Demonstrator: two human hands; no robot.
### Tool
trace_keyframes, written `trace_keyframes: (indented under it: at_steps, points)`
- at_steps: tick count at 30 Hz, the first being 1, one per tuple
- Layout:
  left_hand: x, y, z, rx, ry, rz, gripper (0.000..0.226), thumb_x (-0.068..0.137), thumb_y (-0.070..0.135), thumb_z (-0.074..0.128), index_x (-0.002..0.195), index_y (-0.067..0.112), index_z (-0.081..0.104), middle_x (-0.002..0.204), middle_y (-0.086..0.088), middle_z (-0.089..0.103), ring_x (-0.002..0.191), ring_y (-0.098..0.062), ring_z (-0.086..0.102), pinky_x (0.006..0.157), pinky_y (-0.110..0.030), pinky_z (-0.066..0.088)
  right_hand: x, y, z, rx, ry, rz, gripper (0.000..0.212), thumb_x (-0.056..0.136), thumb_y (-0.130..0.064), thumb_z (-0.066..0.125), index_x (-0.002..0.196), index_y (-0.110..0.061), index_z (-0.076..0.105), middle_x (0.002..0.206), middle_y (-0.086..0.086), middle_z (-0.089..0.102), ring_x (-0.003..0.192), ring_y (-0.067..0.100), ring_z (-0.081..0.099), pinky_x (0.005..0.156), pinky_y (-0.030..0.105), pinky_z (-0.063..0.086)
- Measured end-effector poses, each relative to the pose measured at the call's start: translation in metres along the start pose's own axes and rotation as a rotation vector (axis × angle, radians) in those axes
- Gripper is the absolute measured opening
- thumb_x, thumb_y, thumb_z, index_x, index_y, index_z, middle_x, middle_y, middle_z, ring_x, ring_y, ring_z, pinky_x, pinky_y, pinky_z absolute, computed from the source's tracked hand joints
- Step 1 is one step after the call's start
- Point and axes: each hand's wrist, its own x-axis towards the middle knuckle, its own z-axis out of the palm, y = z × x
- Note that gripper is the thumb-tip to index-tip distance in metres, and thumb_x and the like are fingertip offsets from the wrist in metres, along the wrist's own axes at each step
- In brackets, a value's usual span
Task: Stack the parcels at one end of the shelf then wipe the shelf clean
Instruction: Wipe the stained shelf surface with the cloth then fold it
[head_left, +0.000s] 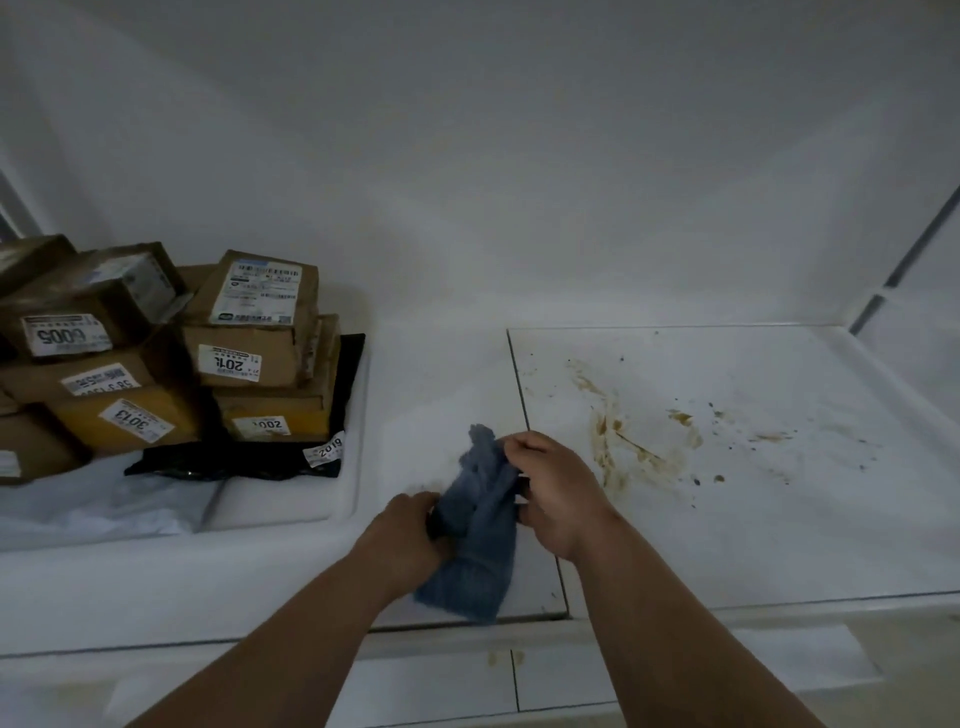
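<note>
Several brown cardboard parcels (156, 353) with numbered labels are stacked at the left end of the white shelf (779, 545), on top of a black mailer bag (249, 460) and a pale plastic bag. A crumpled blue cloth (480, 525) is held over the middle of the shelf near its front edge. My left hand (410, 535) grips its lower left side and my right hand (556, 493) grips its upper right side. Brown smears and dark specks (623, 441) lie on the shelf to the right of my hands.
A white back wall rises behind the shelf. A seam (524, 410) between two shelf panels runs front to back under the cloth. A grey upright post (904, 260) stands at the far right. Small brown drips (501, 659) mark the shelf's front face.
</note>
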Motion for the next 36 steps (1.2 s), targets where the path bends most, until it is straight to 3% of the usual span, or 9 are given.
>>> trace_keyframes:
  at_steps: [2,8,12,16,18,23,28,31,36]
  points:
    - [-0.001,0.006,0.0,-0.097,0.04,0.01,0.062,0.057,0.042,0.068,0.115,0.023,0.059,0.114,-0.001,0.063,0.104,-0.021,0.061,0.092,-0.039,0.052,-0.003,-0.01,-0.002,0.173,-0.119,0.003,0.02,0.1,-0.014,0.05,0.089,-0.01,0.066,0.087,0.009,0.069,0.082,0.022,0.065,0.066,0.032,0.054]
    - [-0.007,0.016,-0.006,-0.704,0.001,-0.109,0.045,0.064,0.021,0.078,0.101,0.001,0.063,0.097,-0.017,0.071,0.092,-0.032,0.067,0.086,-0.047,0.053,0.004,-0.021,-0.013,0.238,-0.124,-0.023,0.026,0.101,-0.014,0.046,0.082,-0.013,0.063,0.086,0.009,0.064,0.085,0.023,0.06,0.073,0.036,0.05]
    - [-0.014,0.025,-0.017,-1.072,0.0,-0.144,0.012,0.084,0.005,0.068,0.087,0.004,0.057,0.09,-0.018,0.066,0.082,-0.028,0.063,0.068,-0.034,0.054,0.007,-0.023,-0.025,0.296,-0.024,0.068,0.022,0.1,-0.013,0.044,0.087,-0.012,0.062,0.091,0.012,0.061,0.085,0.026,0.058,0.071,0.039,0.052]
    - [-0.025,0.038,-0.03,-1.194,0.012,-0.059,0.023,0.08,0.012,0.068,0.067,0.012,0.049,0.069,-0.009,0.061,0.064,-0.019,0.06,0.051,-0.027,0.051,0.003,-0.02,-0.028,0.225,-0.037,0.063,0.008,0.095,-0.017,0.059,0.098,-0.01,0.062,0.093,0.009,0.06,0.084,0.023,0.058,0.072,0.037,0.053]
    - [-0.028,0.045,-0.037,-1.232,0.037,-0.038,0.025,0.083,0.015,0.065,0.066,0.013,0.048,0.069,-0.008,0.06,0.062,-0.018,0.059,0.05,-0.026,0.049,0.001,-0.017,-0.029,0.084,-0.104,0.041,0.021,0.089,-0.021,0.069,0.105,-0.012,0.061,0.099,0.008,0.064,0.087,0.021,0.062,0.073,0.034,0.054]
    - [-0.037,0.065,-0.05,-1.31,0.078,0.06,0.022,0.091,0.015,0.058,0.07,0.013,0.054,0.077,-0.008,0.065,0.072,-0.022,0.063,0.058,-0.031,0.055,-0.005,-0.009,-0.026,-0.238,-0.341,0.128,0.052,0.081,-0.027,0.077,0.128,-0.025,0.055,0.119,0.003,0.065,0.107,0.021,0.062,0.092,0.038,0.048]
    - [-0.042,0.075,-0.056,-1.405,0.168,0.061,0.02,0.093,0.013,0.056,0.074,0.012,0.053,0.083,-0.009,0.063,0.08,-0.023,0.062,0.072,-0.035,0.057,-0.008,-0.008,-0.022,-0.087,-0.468,0.169,0.037,0.088,-0.024,0.07,0.123,-0.02,0.06,0.115,0.007,0.066,0.106,0.027,0.06,0.098,0.048,0.047]
    - [-0.039,0.066,-0.059,-1.237,0.332,-0.097,0.014,0.092,0.017,0.062,0.08,0.012,0.057,0.086,-0.01,0.063,0.081,-0.022,0.06,0.072,-0.036,0.053,-0.006,-0.014,-0.017,0.052,-0.429,0.122,0.014,0.094,-0.012,0.061,0.107,-0.009,0.062,0.106,0.011,0.066,0.098,0.027,0.061,0.084,0.045,0.053]
    - [-0.032,0.045,-0.068,-0.537,0.482,-0.172,0.011,0.085,0.025,0.068,0.085,0.015,0.062,0.087,-0.004,0.065,0.083,-0.019,0.06,0.072,-0.034,0.048,-0.001,-0.023,-0.003,0.05,-0.267,0.064,0.01,0.09,-0.002,0.062,0.096,-0.009,0.066,0.097,0.013,0.068,0.092,0.027,0.062,0.087,0.045,0.053]
